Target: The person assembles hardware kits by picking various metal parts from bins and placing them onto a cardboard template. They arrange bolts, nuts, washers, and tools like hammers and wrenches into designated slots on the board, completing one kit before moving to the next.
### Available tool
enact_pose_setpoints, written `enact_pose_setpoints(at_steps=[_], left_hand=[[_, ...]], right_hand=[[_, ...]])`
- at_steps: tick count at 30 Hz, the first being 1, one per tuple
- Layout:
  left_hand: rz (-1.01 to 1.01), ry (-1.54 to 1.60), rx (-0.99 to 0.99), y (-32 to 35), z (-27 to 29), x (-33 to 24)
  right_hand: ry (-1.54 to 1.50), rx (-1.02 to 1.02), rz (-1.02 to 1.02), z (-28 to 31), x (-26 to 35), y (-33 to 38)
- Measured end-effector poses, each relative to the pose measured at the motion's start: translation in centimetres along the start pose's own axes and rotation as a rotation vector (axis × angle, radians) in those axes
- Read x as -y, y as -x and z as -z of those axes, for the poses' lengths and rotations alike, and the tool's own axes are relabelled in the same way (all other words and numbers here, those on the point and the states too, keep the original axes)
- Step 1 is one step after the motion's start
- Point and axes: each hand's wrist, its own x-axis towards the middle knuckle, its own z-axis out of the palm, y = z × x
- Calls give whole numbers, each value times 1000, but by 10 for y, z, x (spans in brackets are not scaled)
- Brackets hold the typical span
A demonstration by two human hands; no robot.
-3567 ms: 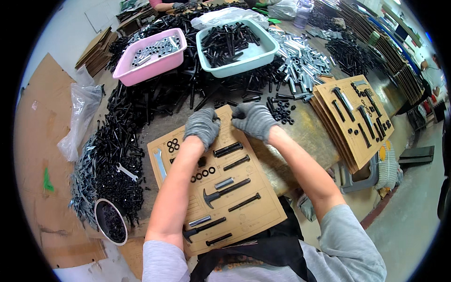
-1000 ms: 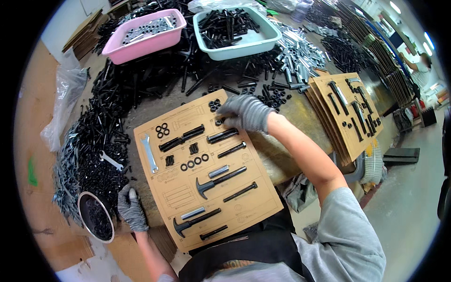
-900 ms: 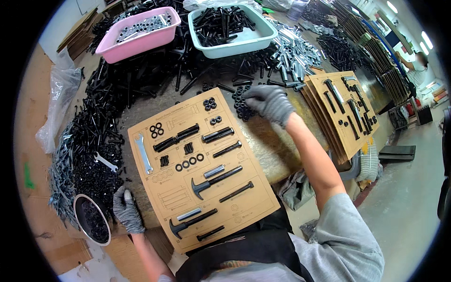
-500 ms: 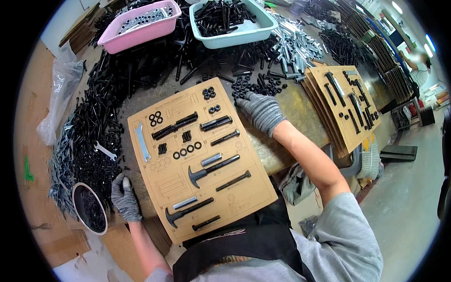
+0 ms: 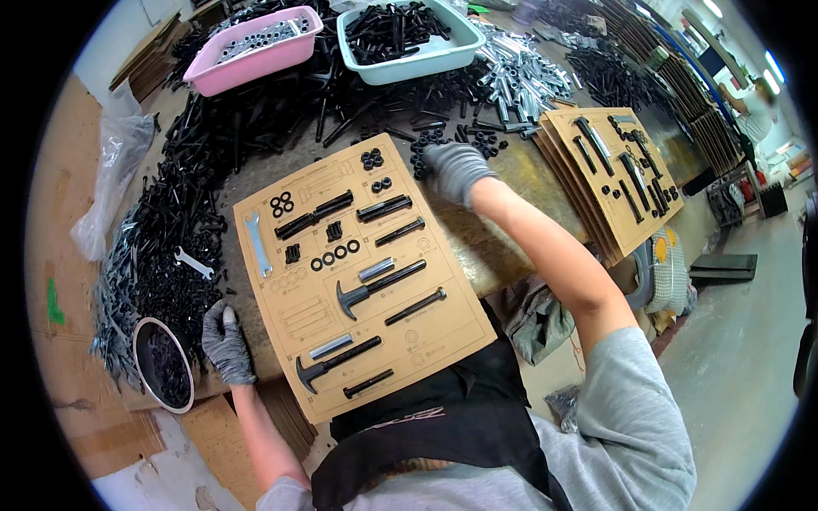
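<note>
Head | right hand [image 5: 460, 173] curled over nuts [image 5: 486, 143]; can't tell if holding any | left hand [image 5: 227, 345] loosely open at table [image 5: 527, 177] edge, seemingly empty | board [image 5: 452, 328] between | I'd pinch nuts lightly, singly.

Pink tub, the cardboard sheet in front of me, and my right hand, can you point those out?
Pink tub [image 5: 256, 69]: head view, on its front wall.
Cardboard sheet [image 5: 463, 329]: head view, bare part near its lower right corner.
Right hand [image 5: 460, 173]: head view, back of the glove.
</note>
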Motion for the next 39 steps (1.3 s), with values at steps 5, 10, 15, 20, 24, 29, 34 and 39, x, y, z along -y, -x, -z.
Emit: enact_pose_setpoints(at_steps=[5, 10, 15, 20, 24, 29, 34, 39], left_hand=[[6, 18, -7, 2, -2, -10], [5, 1, -5, 3, -1, -9], [13, -27, -2, 3, -1, -13], [15, -40, -4, 3, 0, -18], [-9, -44, 14, 2, -4, -15], [19, -15, 1, 3, -2, -6], [7, -31, 0, 2, -2, -9], [-3, -60, 0, 2, -3, -16]], right_hand=[[-846, -162, 34, -2, -10, 69], [-719, -42, 158, 5, 23, 117], [-237, -309, 227, -19, 39, 116], [-301, -505, 421, -39, 31, 124], [-381, -490, 411, -40, 25, 124], [-519, -501, 318, -23, 21, 111], [-435, -380, 28, 0, 0, 45], [-51, -98, -98, -4, 13, -9]])
